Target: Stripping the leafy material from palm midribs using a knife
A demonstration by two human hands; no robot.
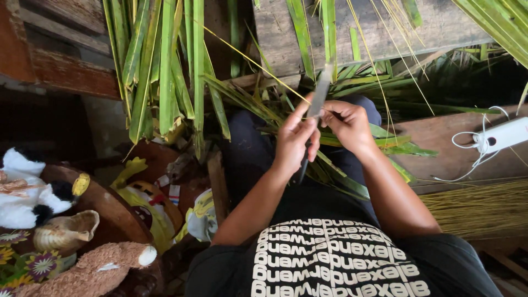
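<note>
Down between the person's knees, the left hand (294,144) is closed around a long knife with a dark handle and a grey flat blade (319,94), the blade pointing up and away from the body. The right hand (347,122) is closed too, its fingertips pinching a thin yellow-green palm leaf midrib (258,63) just beside the blade; the strip runs up and to the left from the hands. Both hands sit over the lap, nearly touching each other.

No real container shows; the nearest thing to one is a round dark wooden table (113,206) at lower left, which bears two soft toys, one white and black (25,190), one brown and fuzzy (91,269), plus one pale shell-shaped ornament (66,231) and a flowered cloth.

Loose long green palm leaves (165,66) hang in a bunch at upper left, and more lie across the lap beneath the hands, crowding the space around the knife. A weathered grey wooden plank (434,25) lies beyond the hands. On the right rests one heap of stripped tan midrib sticks (478,206), and above it one white power adapter with a looped white cable (498,137) on a brown board.
</note>
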